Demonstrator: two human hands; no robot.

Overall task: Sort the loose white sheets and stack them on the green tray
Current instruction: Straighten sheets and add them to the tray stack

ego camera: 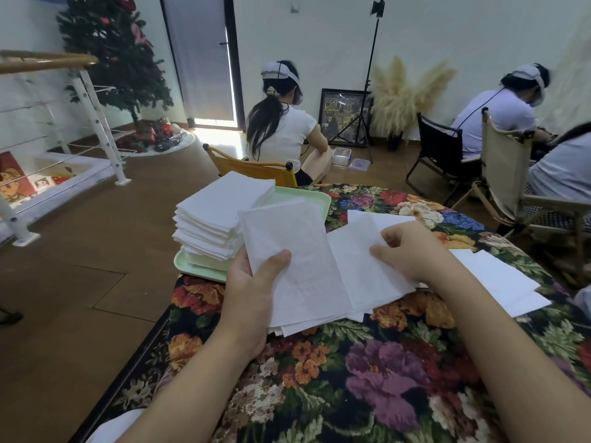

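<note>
The left hand (252, 282) is holding a bundle of sheets (297, 260) above the counter (367, 378), thumb curled over the top sheet and the other fingers hidden beneath it. The right hand (412, 251) is pinching the edge of another sheet (358, 270) lying just beside the bundle, fingers (380, 251) curled around the paper.

Beyond the left fingers, the green tray (319, 199) is sitting at the counter's edge, already carrying a tall stack (220, 215) of white sheets, somewhat uneven at the sides. Judging from that height, much of the sorting seems done.

Work is remaining, though. To the right of the right fingers, more loose sheets (502, 282) are lying spread and overlapping on the flowered cloth, and one more (377, 219) is showing just past the right fingers. The bundle in hand is not yet on the tray, so gathering, squaring and stacking are all still waiting. How many sheets the bundle holds cannot be told.
</note>
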